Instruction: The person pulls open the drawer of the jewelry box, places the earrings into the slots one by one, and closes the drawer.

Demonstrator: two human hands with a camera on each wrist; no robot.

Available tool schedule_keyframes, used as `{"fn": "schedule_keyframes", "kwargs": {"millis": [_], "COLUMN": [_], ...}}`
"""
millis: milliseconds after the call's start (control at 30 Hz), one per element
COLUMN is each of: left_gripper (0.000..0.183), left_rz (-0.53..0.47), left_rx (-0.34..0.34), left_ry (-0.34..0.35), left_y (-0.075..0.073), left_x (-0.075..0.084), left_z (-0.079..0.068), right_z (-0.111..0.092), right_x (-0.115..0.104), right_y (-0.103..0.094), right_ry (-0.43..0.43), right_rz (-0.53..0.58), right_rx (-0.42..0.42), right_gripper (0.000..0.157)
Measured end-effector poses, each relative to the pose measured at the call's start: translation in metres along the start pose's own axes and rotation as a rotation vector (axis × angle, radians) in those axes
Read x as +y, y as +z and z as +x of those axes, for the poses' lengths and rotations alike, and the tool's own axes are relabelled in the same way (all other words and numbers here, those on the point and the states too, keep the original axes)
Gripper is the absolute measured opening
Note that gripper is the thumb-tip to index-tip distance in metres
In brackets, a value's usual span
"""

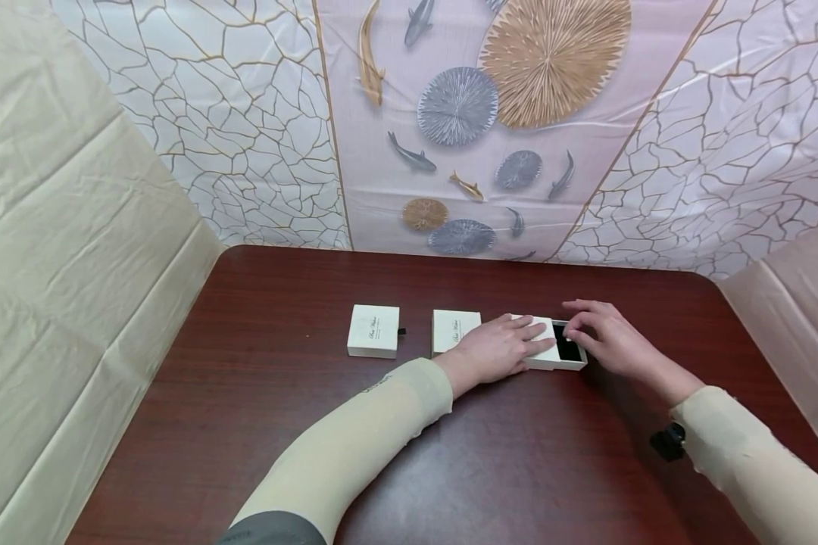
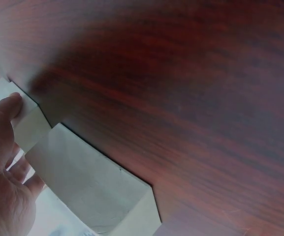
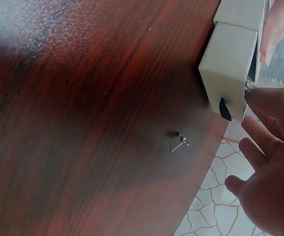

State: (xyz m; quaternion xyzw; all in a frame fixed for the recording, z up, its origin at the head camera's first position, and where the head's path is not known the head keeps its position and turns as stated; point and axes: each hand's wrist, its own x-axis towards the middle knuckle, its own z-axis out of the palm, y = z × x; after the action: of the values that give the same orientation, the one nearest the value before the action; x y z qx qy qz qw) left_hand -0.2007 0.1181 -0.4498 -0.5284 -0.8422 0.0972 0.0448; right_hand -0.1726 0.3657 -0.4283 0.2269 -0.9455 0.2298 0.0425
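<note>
My left hand (image 1: 491, 352) lies with straight, spread fingers across the top of a white sliding box (image 1: 545, 362), its thumb along the near side. The box's drawer (image 1: 582, 362) is pulled out to the right, showing a black lining (image 1: 569, 351). Over this drawer, thumb and index finger of my right hand (image 1: 603, 337) pinch a tiny shiny earring (image 3: 248, 85), mostly hidden by the fingertips. The other right fingers are held apart. A black pull tab (image 3: 225, 109) hangs from the drawer's end. A small stud earring (image 3: 182, 139) lies on the table nearby.
Another white box (image 1: 455, 327) stands just left of the open one, partly behind my left hand. Farther left is a third white box (image 1: 373, 330), closed, with a black tab. All rest on a dark red-brown table (image 1: 300, 409); patterned cloth (image 1: 266, 129) hangs behind it.
</note>
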Motion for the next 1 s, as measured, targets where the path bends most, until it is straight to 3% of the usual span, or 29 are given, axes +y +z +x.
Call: {"fn": "schedule_keyframes", "kwargs": {"millis": [633, 1000], "left_gripper": [0.061, 0.060], "left_rz": [-0.005, -0.005], "left_rx": [0.001, 0.007], "left_ry": [-0.005, -0.008], "left_y": [0.001, 0.002], "left_x": [0.000, 0.000], "left_z": [0.000, 0.001], "right_z": [0.005, 0.005], "right_x": [0.002, 0.006], "right_y": [0.005, 0.014], "right_ry": [0.001, -0.126], "right_rz": [-0.062, -0.174], "right_rx": [-0.016, 0.128], "right_gripper": [0.014, 0.019]}}
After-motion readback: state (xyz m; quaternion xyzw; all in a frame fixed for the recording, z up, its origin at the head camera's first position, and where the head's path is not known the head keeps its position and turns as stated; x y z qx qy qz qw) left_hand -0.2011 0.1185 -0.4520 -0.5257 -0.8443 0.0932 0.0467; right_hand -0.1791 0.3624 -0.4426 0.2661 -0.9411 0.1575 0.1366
